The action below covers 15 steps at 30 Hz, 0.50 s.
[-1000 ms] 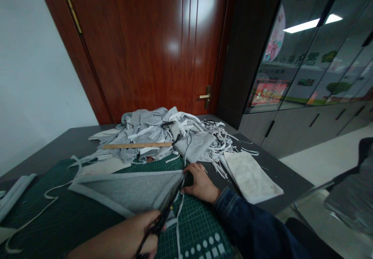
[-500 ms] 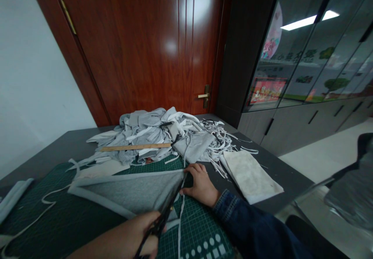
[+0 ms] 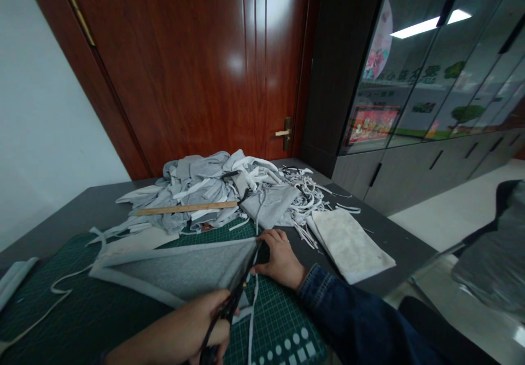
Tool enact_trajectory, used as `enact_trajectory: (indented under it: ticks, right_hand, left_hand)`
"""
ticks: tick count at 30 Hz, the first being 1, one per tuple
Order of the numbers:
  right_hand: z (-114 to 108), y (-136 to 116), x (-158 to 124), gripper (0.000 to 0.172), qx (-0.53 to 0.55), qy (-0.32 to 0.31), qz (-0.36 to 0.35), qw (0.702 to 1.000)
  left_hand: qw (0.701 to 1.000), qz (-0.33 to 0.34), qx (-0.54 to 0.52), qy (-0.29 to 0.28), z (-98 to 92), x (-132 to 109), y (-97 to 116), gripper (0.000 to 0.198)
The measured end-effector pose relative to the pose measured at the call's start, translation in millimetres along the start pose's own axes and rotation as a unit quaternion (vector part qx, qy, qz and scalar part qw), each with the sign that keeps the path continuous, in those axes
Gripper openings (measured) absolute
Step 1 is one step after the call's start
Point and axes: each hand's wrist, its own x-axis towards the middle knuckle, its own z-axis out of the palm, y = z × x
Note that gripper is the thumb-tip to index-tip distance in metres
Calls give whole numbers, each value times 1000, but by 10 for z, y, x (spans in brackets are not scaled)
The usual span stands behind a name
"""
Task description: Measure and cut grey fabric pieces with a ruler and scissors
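Gripping black scissors [image 3: 237, 298] by the handles: left hand [image 3: 211, 321], blades along the fabric's right edge. Right hand [image 3: 283, 262]: pinching grey fabric [image 3: 184, 269] at its far right corner, apparently for tautness. Beneath: green cutting mat [image 3: 273, 302], presumably protecting the surface [image 3: 404, 250].

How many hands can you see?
2. The left hand is low in the middle, holding the scissors. The right hand is farther up and to the right, holding the gray cloth's corner. No others show.
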Motion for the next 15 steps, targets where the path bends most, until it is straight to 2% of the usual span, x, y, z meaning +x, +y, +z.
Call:
enact_trajectory:
  ticks: [15]
  right_hand:
    - [-16, 15, 16, 82, 2, -12, 2, 1000]
  left_hand:
    - [999, -14, 35, 20, 64, 120, 0, 33]
